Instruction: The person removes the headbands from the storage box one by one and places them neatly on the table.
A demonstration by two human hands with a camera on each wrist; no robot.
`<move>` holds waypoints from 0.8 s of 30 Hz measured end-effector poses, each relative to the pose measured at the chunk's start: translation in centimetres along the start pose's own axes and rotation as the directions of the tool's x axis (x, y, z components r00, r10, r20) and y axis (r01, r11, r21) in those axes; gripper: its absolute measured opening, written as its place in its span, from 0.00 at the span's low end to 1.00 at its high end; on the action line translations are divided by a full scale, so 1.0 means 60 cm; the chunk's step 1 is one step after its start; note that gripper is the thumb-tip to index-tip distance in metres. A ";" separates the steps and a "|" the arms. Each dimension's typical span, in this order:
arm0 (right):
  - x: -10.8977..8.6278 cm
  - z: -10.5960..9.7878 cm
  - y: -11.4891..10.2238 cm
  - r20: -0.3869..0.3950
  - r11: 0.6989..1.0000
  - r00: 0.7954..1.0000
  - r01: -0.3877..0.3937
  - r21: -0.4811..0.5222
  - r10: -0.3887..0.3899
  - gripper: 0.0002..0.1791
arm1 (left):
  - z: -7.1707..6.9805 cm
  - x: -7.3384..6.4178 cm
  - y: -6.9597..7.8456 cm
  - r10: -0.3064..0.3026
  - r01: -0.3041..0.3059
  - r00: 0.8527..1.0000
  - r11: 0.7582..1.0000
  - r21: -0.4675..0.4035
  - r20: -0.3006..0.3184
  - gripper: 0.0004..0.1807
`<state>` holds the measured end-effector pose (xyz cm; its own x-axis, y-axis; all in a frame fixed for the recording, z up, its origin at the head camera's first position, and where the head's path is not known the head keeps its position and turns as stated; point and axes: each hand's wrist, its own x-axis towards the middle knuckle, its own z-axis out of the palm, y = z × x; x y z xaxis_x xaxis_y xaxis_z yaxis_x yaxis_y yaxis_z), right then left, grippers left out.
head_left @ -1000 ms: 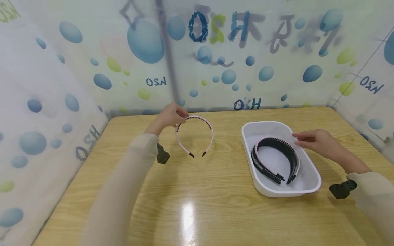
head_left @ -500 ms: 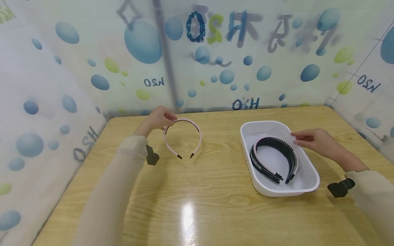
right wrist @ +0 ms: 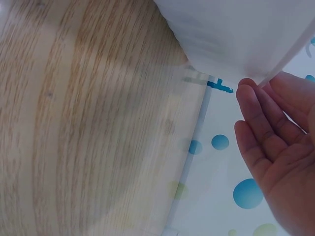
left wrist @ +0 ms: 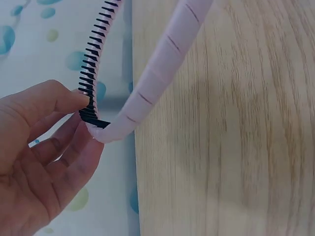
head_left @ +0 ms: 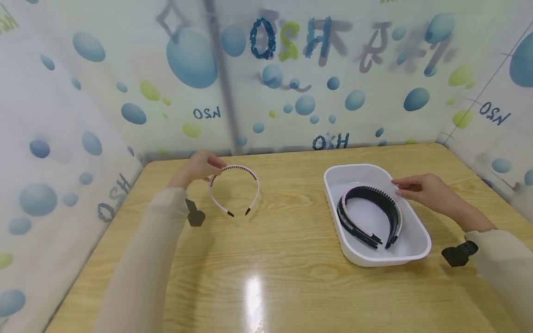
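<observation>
At the left of the head view my left hand [head_left: 195, 169] pinches a pink headband [head_left: 258, 187] near the top of its arch, its two black-tipped ends pointing down. Close up in the left wrist view, thumb and fingers grip the headband [left wrist: 156, 73] where black comb teeth line its inner side. Over on the right, my right hand [head_left: 430, 196] holds the far right rim of a white plastic tub [head_left: 387, 262] between thumb and fingers. Inside the tub lie several nested headbands [head_left: 393, 212], black ones and a pink one, ends toward me.
A wooden table [head_left: 287, 249] carries the tub on its right side. Patterned cloth walls [head_left: 266, 101] with blue and green dots rise behind it and along both sides. Each wrist wears a black device [head_left: 195, 217].
My left hand has carried the pink headband leftward and slightly down. The right hand has kept its hold on the tub's rim, and the tub's contents look the same.
</observation>
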<state>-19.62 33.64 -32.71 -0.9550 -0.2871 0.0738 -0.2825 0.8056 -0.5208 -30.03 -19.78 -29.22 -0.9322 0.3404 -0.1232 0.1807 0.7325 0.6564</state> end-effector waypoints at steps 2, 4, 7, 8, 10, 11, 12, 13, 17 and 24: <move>-0.001 0.000 0.001 -0.002 1.000 1.000 0.000 0.002 0.000 0.20 | -0.004 -0.003 -0.005 -0.004 0.004 1.000 1.000 -0.001 0.001 0.16; -0.002 0.001 0.001 -0.002 1.000 1.000 -0.005 0.005 0.005 0.20 | -0.007 -0.006 -0.011 -0.014 0.014 1.000 1.000 -0.001 0.000 0.17; -0.003 0.001 0.001 0.000 1.000 1.000 -0.011 0.008 0.011 0.20 | -0.013 -0.010 -0.019 -0.035 0.035 0.999 0.999 -0.009 0.007 0.17; -0.004 0.001 0.001 0.001 1.000 1.000 -0.015 0.010 0.015 0.20 | -0.015 -0.011 -0.022 -0.043 0.044 0.999 0.999 -0.014 0.011 0.17; -0.004 0.000 0.001 0.001 1.000 1.000 -0.015 0.008 0.015 0.21 | -0.019 -0.014 -0.029 -0.060 0.061 0.998 0.998 -0.026 0.023 0.18; -0.004 0.000 0.001 0.001 1.000 1.000 -0.014 0.009 0.014 0.21 | -0.021 -0.016 -0.033 -0.067 0.068 0.997 0.997 -0.028 0.029 0.18; -0.004 0.000 0.001 -0.001 1.000 1.000 -0.010 0.007 0.010 0.20 | -0.023 -0.017 -0.036 -0.072 0.073 0.997 0.997 -0.031 0.033 0.18; -0.004 -0.001 0.001 -0.005 1.000 1.000 -0.004 0.005 0.004 0.20 | -0.024 -0.019 -0.039 -0.076 0.077 0.997 0.997 -0.032 0.035 0.18; 0.000 -0.002 0.002 -0.021 1.000 1.000 0.016 -0.002 -0.016 0.19 | -0.028 -0.025 -0.049 -0.068 0.069 0.997 0.998 -0.010 0.045 0.18; 0.003 -0.001 0.003 -0.006 1.000 1.000 0.006 0.012 -0.006 0.20 | -0.031 -0.032 -0.066 -0.085 0.084 0.993 0.996 0.015 0.086 0.19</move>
<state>-19.83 33.77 -32.76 -0.9538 -0.2889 0.0823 -0.2873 0.7974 -0.5306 -29.52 -24.41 -30.20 -0.9137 0.3263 -0.2424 0.1063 0.7675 0.6322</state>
